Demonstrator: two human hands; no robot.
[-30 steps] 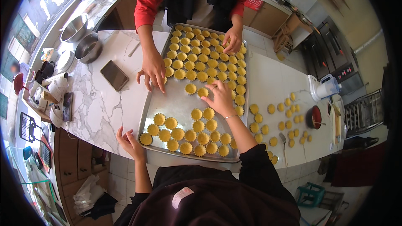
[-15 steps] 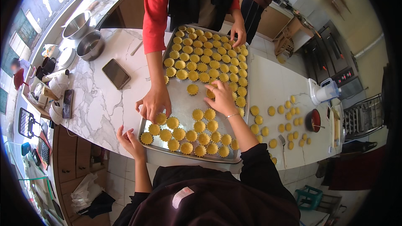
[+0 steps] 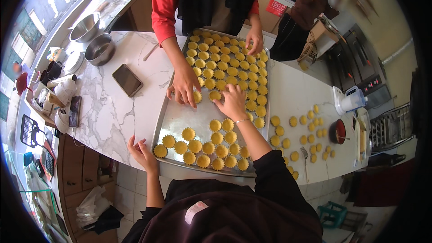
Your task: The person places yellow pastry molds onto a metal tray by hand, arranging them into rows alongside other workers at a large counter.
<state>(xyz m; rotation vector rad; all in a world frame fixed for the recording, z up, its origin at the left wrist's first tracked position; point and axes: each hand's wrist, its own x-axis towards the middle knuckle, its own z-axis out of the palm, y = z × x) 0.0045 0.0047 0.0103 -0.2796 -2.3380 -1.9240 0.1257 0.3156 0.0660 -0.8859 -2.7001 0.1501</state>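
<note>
Rows of yellow fluted tart shells (image 3: 221, 65) cover the far part of a large metal tray (image 3: 173, 114), with a looser group near its front edge. My right hand (image 3: 234, 104) reaches over the tray's middle, thumb and forefinger closed at the edge of one tart shell (image 3: 215, 95) just in front of the rows. Beside the tray's front left corner, my left hand (image 3: 143, 155) is held open with nothing in it. Across the table, a co-worker in red sleeves has one hand (image 3: 185, 85) by a shell (image 3: 197, 96) left of mine, the other hand (image 3: 255, 40) over the far right rows.
More tart shells (image 3: 294, 156) and a fork (image 3: 305, 157) lie on the marble table right of the tray, near a red bowl (image 3: 336, 130) and a white scale (image 3: 346, 101). A phone (image 3: 127, 80) and metal bowls (image 3: 100, 49) are on the left. Another person (image 3: 310, 11) stands behind.
The co-worker's left-side hand has moved a shell from the tray's near left up to the rows. The shell by my right hand now sits closer to it. My left hand has barely moved.
</note>
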